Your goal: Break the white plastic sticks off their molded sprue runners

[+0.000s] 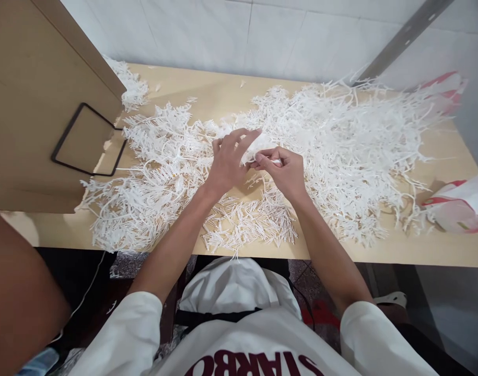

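White, thin, branched plastic-looking pieces [364,141] lie in a broad, tangled heap under and around both hands. My left hand [231,162] is over the middle of the heap, its upper fingers curved and apart. Its thumb side meets a whitish, partly see-through clump [257,149], which it seems to hold; the exact grip is partly hidden. Close against it, my right hand [283,169] is closed in a pinch, with a small white end showing between its fingers. Short, loose white sticks [250,222] are spread on the table just below the hands.
A large cardboard box [46,104] stands at the left, beside a black wire frame [60,138]. Red and white plastic bags [464,203] sit at the right. A tiled wall [223,31] runs behind the tan table [450,151]. At lower left, another person's bare limb [19,292] shows.
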A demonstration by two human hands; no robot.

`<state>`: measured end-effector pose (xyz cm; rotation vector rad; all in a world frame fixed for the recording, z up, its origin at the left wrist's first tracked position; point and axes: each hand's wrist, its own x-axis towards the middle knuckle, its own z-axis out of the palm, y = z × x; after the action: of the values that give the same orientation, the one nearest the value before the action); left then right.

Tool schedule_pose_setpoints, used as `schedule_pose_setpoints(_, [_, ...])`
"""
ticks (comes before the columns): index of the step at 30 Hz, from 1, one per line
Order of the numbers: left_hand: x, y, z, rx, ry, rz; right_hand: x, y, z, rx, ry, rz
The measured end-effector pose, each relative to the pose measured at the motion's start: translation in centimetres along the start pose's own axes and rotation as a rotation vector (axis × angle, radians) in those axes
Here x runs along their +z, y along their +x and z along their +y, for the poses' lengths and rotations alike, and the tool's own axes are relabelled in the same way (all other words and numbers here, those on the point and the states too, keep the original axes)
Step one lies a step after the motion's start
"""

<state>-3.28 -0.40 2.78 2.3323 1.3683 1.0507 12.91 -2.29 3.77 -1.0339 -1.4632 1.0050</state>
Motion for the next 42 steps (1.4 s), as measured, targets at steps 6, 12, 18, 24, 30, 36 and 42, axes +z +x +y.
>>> schedule_pose_setpoints(6, [-0.5, 0.2, -0.3, 0.187, -0.076, -0.034, -1.0, 0.7, 0.8, -0.148, -0.223, 0.044])
schedule_pose_setpoints(12, [-0.9, 0.4, -0.2, 0.174, -0.076, 0.045, -1.3, 0.6, 0.2, -0.267, -0.444, 0.005])
schedule_pose_setpoints(18, [-0.8, 0.5, -0.6, 0.212, -0.116, -0.068, -1.4, 0.4, 0.0, -0.238, -0.434, -0.125])
schedule_pose_setpoints(24, [-0.6, 0.3, -1.1, 0.088, 0.013, 0.01, -0.8, 0.3, 0.2, -0.294, -0.45, -0.029])
schedule_pose_setpoints(30, [-0.5, 0.4, -0.9, 0.027, 0.012, 0.028, -0.8, 0.2, 0.4, -0.319, -0.424, -0.051])
schedule_pose_setpoints(36, [-0.6, 0.6, -2.3, -0.088, -0.01, 0.198, -1.6, 0.2, 0.0, -0.308, -0.216, -0.037])
schedule_pose_setpoints(42, [-0.4, 0.7, -3.7, -0.237, 0.021, 0.37, -2.4, 0.3, -0.8, -0.195, -0.049, 0.002])
